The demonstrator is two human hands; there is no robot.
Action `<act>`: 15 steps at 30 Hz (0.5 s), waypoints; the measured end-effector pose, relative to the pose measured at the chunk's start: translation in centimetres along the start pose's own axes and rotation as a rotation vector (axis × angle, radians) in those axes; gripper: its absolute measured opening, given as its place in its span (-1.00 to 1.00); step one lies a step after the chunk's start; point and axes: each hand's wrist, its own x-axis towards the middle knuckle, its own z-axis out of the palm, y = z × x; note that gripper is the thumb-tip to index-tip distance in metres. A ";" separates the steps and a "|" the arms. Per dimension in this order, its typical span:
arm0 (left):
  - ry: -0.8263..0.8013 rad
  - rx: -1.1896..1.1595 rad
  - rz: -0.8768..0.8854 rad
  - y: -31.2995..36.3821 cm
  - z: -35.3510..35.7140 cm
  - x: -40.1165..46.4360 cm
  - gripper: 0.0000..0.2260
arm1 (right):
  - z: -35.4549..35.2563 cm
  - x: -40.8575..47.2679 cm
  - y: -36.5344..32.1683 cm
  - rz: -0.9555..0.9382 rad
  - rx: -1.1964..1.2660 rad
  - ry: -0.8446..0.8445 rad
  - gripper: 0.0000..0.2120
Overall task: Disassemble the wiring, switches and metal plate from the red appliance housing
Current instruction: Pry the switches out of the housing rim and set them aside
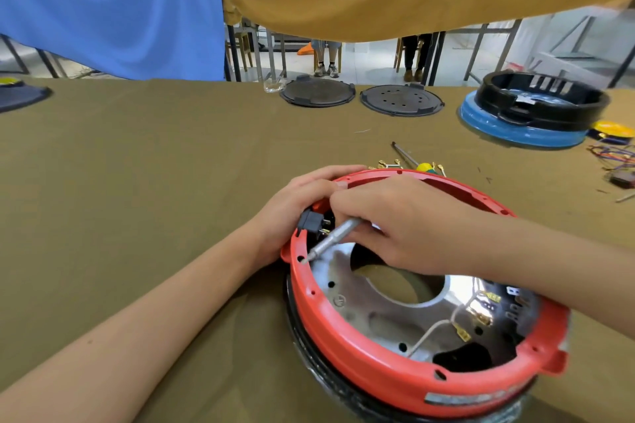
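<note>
The red appliance housing (360, 350) lies on the olive cloth, open side up. Inside it a shiny metal plate (381, 311) with a round hole shows, with white wires (429, 333) ending in brass terminals on its right side. A black socket switch (311, 220) sits in the housing's left wall. My left hand (299, 196) grips the rim beside that switch. My right hand (395, 223) holds a grey screwdriver (331, 240) whose tip touches the inner left rim near a screw hole.
Beyond the housing lie a yellow-handled screwdriver (417, 163) and loose brass terminals (386, 163). Two dark round lids (318, 95) (401, 99), a blue-and-black housing (536, 106) and a tangle of coloured wires (615, 156) sit at the back and right. People's legs show beyond the table.
</note>
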 end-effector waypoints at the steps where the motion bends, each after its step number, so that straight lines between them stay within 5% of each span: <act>1: -0.005 -0.021 -0.014 -0.1 0.0 0.1 -0.65 | 0.0 -0.1 0.0 0.000 0.038 0.014 -0.56; 9: -0.031 -0.041 0.031 -0.3 -0.2 0.0 -0.64 | -0.1 -0.4 0.1 0.023 0.176 0.009 -0.66; 15: -0.051 -0.119 -0.016 -0.7 -0.4 0.3 -0.65 | 1.0 -0.6 -0.1 0.053 -0.055 -0.024 -0.85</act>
